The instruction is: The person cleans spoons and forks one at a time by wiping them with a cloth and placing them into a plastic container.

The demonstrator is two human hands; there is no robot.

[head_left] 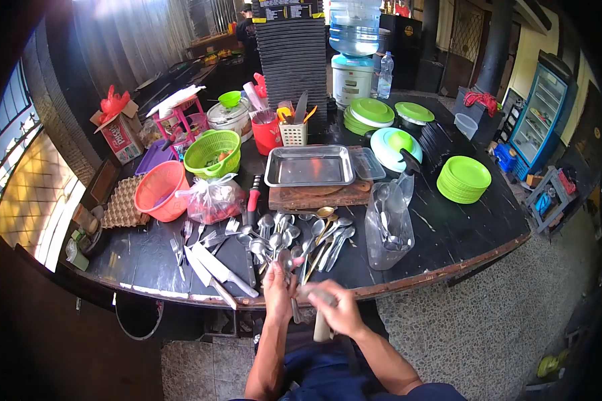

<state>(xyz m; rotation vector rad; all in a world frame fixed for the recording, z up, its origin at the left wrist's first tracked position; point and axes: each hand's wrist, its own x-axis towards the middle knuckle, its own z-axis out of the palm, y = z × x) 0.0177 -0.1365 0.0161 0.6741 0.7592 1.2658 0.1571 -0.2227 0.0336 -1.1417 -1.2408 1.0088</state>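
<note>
My left hand [279, 294] is closed round a metal spoon [285, 258] at the table's front edge, its bowl pointing up. Beside it, my right hand [341, 311] grips a beige-grey cloth [322, 327] that hangs down; the fingers are slightly blurred. Just beyond my hands lies a loose heap of spoons [274, 237]. To the left are several forks [176, 248] and two white-bladed knives [224, 270]. A clear plastic container [389, 237] with spoons standing in it is to the right of the heap.
Behind the heap, a metal tray [310, 166] rests on a wooden board [314, 196]. Orange [162, 190] and green baskets [212, 154], a plastic bag [213, 199] and egg cartons [124, 202] stand left. Green plates [463, 179] are stacked right. A person [247, 33] is in the background.
</note>
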